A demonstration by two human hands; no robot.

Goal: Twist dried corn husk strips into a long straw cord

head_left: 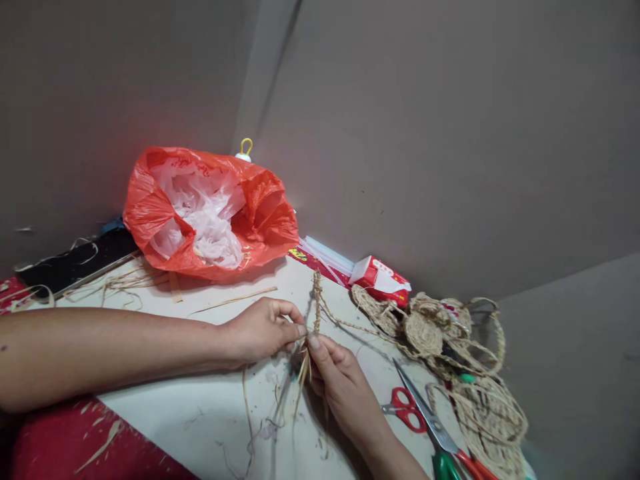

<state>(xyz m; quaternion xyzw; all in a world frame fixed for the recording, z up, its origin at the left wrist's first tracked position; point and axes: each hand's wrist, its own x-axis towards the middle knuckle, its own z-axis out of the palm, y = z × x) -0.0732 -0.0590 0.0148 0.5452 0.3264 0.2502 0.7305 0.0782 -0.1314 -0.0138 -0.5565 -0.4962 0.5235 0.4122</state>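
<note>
Between both hands a thin braided straw cord [317, 303] stands up above the table, with loose straw strands [303, 373] hanging below the grip. My left hand [265, 331] comes in from the left, its thumb and forefinger pinched at the lower end of the braid. From the lower right, my right hand [340, 380] pinches the same end between thumb and fingers; its other fingers are partly hidden. A long braided length [350, 325] trails from the cord's top to the right, toward the coiled straw braid [425, 327].
A red plastic bag [270, 233] with white plastic inside stands at the back. Large scissors [433, 417] and small red-handled scissors [407, 408] lie at right. A tissue pack [380, 279] sits by the wall. Straw scraps lie on the white table [200, 427], beside a black flat object [75, 260].
</note>
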